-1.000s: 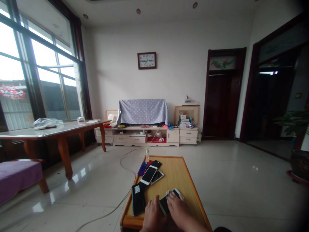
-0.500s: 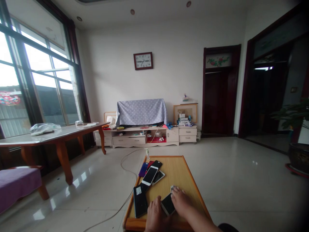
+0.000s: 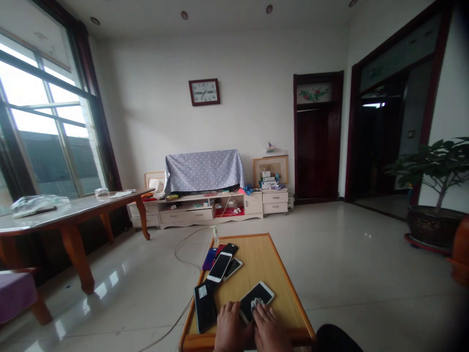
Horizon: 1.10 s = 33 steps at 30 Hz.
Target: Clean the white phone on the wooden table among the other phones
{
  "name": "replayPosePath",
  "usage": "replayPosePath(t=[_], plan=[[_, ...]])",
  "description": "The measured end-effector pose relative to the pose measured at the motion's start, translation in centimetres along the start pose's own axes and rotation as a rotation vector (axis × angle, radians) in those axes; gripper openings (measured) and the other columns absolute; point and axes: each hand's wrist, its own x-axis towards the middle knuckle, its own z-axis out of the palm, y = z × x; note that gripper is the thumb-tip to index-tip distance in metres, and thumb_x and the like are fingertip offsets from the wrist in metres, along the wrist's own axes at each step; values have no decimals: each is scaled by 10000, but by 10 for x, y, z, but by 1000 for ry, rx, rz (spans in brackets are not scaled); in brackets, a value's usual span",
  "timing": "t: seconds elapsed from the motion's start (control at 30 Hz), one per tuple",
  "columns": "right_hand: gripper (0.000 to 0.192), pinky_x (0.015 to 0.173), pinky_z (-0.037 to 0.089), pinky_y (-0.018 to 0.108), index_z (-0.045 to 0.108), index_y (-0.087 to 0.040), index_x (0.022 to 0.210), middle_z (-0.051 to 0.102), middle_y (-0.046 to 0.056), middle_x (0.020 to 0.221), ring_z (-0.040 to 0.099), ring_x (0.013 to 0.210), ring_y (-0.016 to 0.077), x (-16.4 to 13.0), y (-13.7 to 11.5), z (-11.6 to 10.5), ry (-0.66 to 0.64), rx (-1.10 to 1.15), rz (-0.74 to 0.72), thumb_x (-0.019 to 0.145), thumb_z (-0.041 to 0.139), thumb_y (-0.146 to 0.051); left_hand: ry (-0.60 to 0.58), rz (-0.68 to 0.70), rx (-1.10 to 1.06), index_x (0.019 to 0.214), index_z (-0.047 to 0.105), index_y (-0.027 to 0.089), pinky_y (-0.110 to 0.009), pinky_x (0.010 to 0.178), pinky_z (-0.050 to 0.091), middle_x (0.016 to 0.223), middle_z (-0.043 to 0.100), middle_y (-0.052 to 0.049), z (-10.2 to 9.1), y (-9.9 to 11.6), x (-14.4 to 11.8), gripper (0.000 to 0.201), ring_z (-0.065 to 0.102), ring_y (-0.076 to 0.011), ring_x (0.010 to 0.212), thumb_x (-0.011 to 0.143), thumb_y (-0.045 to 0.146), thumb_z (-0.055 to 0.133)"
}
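A white-framed smartphone (image 3: 264, 292) lies face up, tilted, on the small wooden table (image 3: 284, 313). My left hand (image 3: 231, 323) grips its lower left edge with bent fingers. A crumpled whitish cloth (image 3: 257, 302) is pressed against the dark screen under the fingertips of my right hand (image 3: 270, 326). The near corner of the phone is hidden by my hands. Left of them lies a large black device with a white label (image 3: 205, 308). Beyond it a white phone (image 3: 220, 267) leans over other phones, one of them purple (image 3: 210, 258) and one white-edged (image 3: 233, 268).
A pump bottle (image 3: 215, 234) stands at the table's far left corner. A cable (image 3: 172, 320) runs along the floor on the left. Farther off are a long table (image 3: 84, 210), a low cabinet (image 3: 186, 216) and a potted plant (image 3: 437, 215). A dark rounded shape (image 3: 335, 338) sits at lower right.
My right hand has drawn the cloth from the phone's far upper edge down over the screen, nearer to my left hand. The camera has turned slightly right.
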Motion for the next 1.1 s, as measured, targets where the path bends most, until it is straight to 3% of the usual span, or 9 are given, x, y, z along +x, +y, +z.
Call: replayPosePath(t=[0.17,0.3,0.47,0.7,0.87,1.1], plan=[[576,1242,266,509,559,-192,1464,475,103,1559,419,1462,307,-2,5,-9,28,81,-60,902,432,-207,-17,7,47,1336,616,188,-328,1082,363,1325,645,-115,-1,8,3,621,544,-286,1260,785,474,587],[545,1253,232,472,593,-205,1432,519,82,1540,411,1469,271,11,30,-17,173,122,64,914,423,-213,-28,4,97,1367,599,171,-334,1093,363,1348,632,-118,-1,14,3,657,533,-288,1270,785,476,583],[502,1194,331,354,642,-187,1368,549,94,1519,456,1439,215,33,55,-26,264,196,179,918,422,-220,-21,7,116,1356,612,165,-349,1086,369,1321,642,-123,0,21,0,643,531,-294,1261,791,470,569],[380,1078,429,307,729,-214,1182,668,104,1375,593,1309,219,38,61,-24,324,256,205,906,469,-196,-28,4,116,1295,649,167,-382,1055,401,1272,663,-136,-5,27,4,644,546,-320,1234,764,528,598],[304,919,490,268,740,-262,1023,766,57,1138,707,1080,199,34,69,-28,396,324,217,921,458,-213,-63,112,148,1138,704,189,-428,1021,420,1196,698,-135,-9,26,9,469,572,-337,1186,821,502,555],[308,798,517,301,728,-243,965,779,63,969,723,912,226,38,87,-36,540,454,301,889,433,-291,-77,121,174,1179,660,222,-431,995,436,1195,711,-103,-17,36,8,418,592,-310,1176,948,470,414]])
